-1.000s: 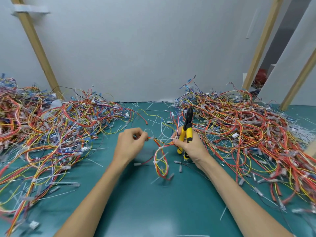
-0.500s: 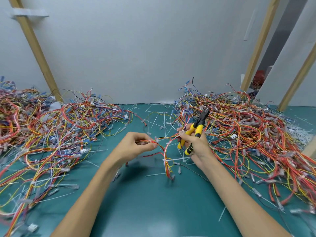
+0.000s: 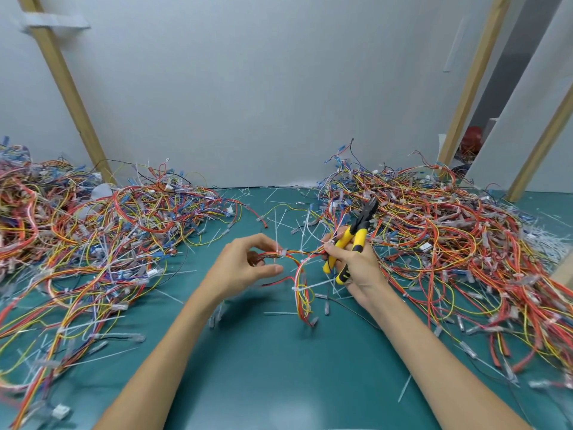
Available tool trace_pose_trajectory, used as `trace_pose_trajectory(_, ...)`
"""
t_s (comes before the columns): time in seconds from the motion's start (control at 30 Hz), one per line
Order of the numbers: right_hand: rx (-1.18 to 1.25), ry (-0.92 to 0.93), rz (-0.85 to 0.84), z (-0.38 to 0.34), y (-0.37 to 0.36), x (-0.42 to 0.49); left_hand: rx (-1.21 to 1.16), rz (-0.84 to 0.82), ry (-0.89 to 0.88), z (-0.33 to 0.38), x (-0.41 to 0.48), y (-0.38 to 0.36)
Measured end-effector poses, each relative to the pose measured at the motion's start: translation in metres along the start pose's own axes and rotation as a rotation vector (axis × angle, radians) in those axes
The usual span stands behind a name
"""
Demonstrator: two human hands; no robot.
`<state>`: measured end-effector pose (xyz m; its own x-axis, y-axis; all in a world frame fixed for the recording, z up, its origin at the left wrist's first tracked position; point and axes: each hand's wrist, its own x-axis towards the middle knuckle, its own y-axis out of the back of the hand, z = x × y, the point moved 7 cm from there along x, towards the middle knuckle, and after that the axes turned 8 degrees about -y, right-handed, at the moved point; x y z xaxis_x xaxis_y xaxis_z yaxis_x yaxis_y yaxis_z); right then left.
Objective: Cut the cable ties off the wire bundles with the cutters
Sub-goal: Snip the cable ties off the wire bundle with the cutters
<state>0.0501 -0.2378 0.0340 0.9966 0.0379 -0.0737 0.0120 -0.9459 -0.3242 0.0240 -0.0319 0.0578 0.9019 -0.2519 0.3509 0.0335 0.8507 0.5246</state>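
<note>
A small bundle of red, yellow and orange wires (image 3: 302,285) hangs between my two hands above the teal table. My left hand (image 3: 245,266) pinches its left end, where a white cable tie (image 3: 281,252) wraps the wires. My right hand (image 3: 353,263) grips the yellow-handled cutters (image 3: 348,240), black jaws pointing up and to the right, and its fingers also pinch the bundle's right end. A second white cable tie (image 3: 297,288) sits lower on the hanging loop.
A big heap of loose coloured wires (image 3: 93,237) covers the table's left side and another wire heap (image 3: 459,243) covers the right. Cut white ties (image 3: 279,215) litter the teal mat (image 3: 279,367). Wooden posts (image 3: 65,88) lean against the white wall behind.
The cutters tilted from upright to pointing up and right. My left hand's fingers loosened and spread around the bundle's end, and the bundle now stretches between both hands.
</note>
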Motion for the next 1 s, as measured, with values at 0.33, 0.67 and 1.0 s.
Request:
trace_pose_trajectory(0.33, -0.012, 0.071, 0.202, 0.0, 0.007, 0.0, 0.176, 0.168, -0.156, 0.012, 0.001, -0.003)
trace_pose_trajectory(0.67, 0.033, -0.019, 0.21, 0.006, 0.017, 0.006, 0.294, 0.164, -0.179, 0.002, 0.005, -0.007)
trace_pose_trajectory(1.0, 0.013, -0.022, 0.143, 0.01, 0.01, 0.006, 0.292, 0.011, 0.052, -0.026, 0.002, -0.018)
